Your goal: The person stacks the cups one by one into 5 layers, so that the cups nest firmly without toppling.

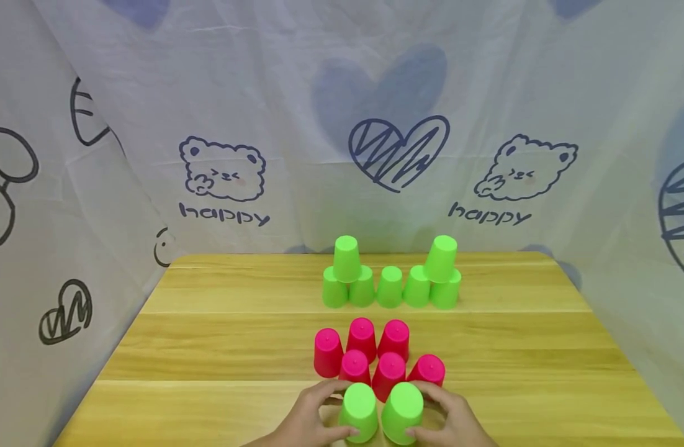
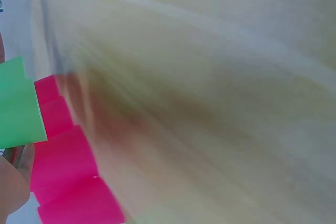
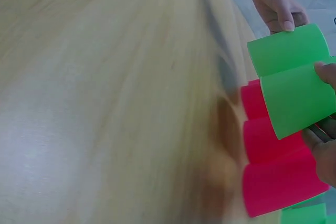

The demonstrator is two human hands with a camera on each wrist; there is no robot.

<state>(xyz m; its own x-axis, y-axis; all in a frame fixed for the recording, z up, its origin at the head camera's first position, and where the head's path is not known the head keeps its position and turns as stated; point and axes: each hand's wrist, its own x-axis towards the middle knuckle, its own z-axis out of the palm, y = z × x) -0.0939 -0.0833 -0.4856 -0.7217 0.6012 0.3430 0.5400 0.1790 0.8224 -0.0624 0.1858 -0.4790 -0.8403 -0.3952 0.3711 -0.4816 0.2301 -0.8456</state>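
Two upside-down green cups are side by side at the table's near edge. My left hand grips the left green cup, its thumb on the near side and its fingers round the far side. Around the right green cup curl the thumb and fingers of my right hand. The right wrist view shows my right thumb pressed on that cup's wall. Just beyond both hands stand several upside-down pink cups, partly covered by the green cups and fingers.
Farther back, a row of upside-down green cups stands on the wooden table. One green cup tops the row's left pair, another the right pair. A printed cloth hangs behind the table and along its sides.
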